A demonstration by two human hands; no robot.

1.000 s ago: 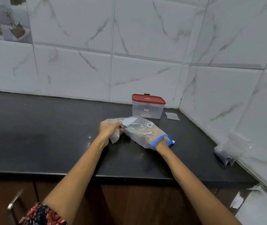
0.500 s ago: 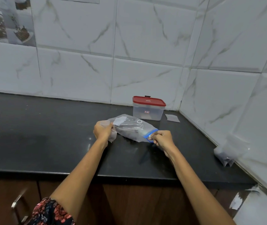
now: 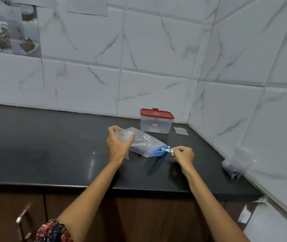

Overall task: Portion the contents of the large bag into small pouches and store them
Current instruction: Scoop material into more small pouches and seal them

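Observation:
A large clear plastic bag (image 3: 144, 143) with a blue zip edge lies on the black counter (image 3: 52, 145), its blue end pointing right. My left hand (image 3: 117, 144) grips the bag's left end together with thin clear pouches. My right hand (image 3: 183, 154) pinches the pale blue-green zip tab (image 3: 169, 150) at the bag's blue end. Dark contents show faintly inside the bag.
A clear box with a red lid (image 3: 155, 123) stands behind the bag near the wall corner. A small flat pouch (image 3: 180, 131) lies to its right. Another crumpled plastic bag (image 3: 235, 165) leans on the right wall. The counter's front edge runs below my forearms.
My right hand has shifted right and now pinches the zip tab, pulled out from the bag's blue edge. The left hand has re-gripped the bag's left end, and the view tilted upward.

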